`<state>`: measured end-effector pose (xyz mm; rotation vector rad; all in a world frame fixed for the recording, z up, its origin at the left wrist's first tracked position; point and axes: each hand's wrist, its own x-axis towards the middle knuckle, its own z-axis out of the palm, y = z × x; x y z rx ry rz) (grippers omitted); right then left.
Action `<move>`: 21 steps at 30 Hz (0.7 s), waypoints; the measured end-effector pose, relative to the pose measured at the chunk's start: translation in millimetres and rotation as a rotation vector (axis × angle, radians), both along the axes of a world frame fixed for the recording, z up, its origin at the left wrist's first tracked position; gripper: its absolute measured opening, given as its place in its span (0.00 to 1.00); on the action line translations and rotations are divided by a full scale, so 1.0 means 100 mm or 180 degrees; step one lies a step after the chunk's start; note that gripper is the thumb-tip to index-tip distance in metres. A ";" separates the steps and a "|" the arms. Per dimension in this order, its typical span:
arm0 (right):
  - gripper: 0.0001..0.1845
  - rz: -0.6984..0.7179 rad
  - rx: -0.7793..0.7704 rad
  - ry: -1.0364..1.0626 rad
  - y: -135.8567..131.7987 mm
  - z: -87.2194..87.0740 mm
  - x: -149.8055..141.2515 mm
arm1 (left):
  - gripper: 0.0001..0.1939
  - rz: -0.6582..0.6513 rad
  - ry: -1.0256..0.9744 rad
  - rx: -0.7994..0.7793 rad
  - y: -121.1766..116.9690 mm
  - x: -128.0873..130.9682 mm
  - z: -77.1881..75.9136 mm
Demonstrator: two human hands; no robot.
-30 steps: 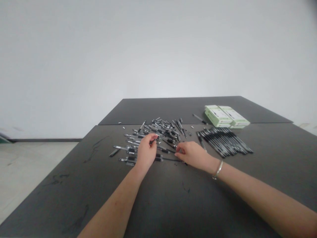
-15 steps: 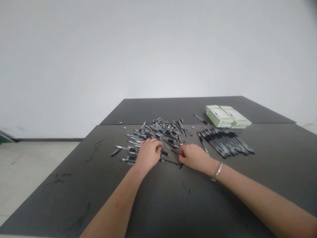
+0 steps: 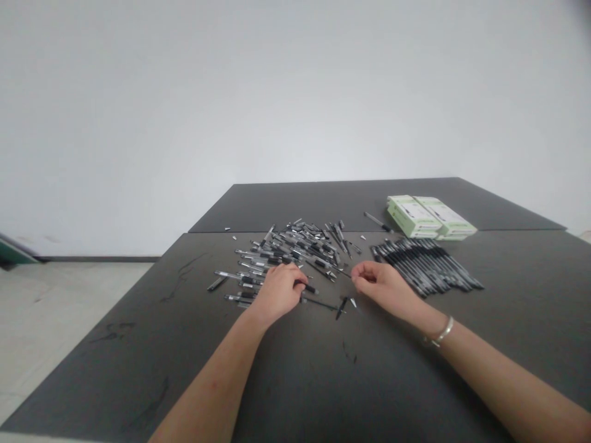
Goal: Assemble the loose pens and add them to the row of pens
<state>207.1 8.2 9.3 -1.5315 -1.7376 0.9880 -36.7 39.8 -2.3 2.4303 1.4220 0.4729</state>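
Note:
My left hand (image 3: 281,288) rests at the near edge of a loose heap of pens and pen parts (image 3: 300,243). Its fingers are curled round a pen barrel (image 3: 310,288), whose black grip sticks out to the right. My right hand (image 3: 381,286), with a bracelet at the wrist, is closed in a pinch. From its fingertips a thin pen refill (image 3: 342,271) points left toward the heap. Between the hands lie another refill (image 3: 323,303), a short black piece (image 3: 341,307) and a small silver tip (image 3: 353,303).
Right of the heap, finished-looking pens lie side by side in a neat row (image 3: 429,266). Behind them stand green-and-white boxes (image 3: 431,218), with a single pen (image 3: 377,221) to their left. A seam crosses the dark table (image 3: 138,369); a wall rises behind.
My right hand has drawn away to the right from the parts between the hands, uncovering the black piece and the silver tip. My left hand has barely shifted.

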 end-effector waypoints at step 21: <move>0.12 -0.0203 0.0214 0.1362 -0.04 0.17 0.34 | 0.20 -0.0321 -0.1014 0.0729 -0.19 0.13 0.16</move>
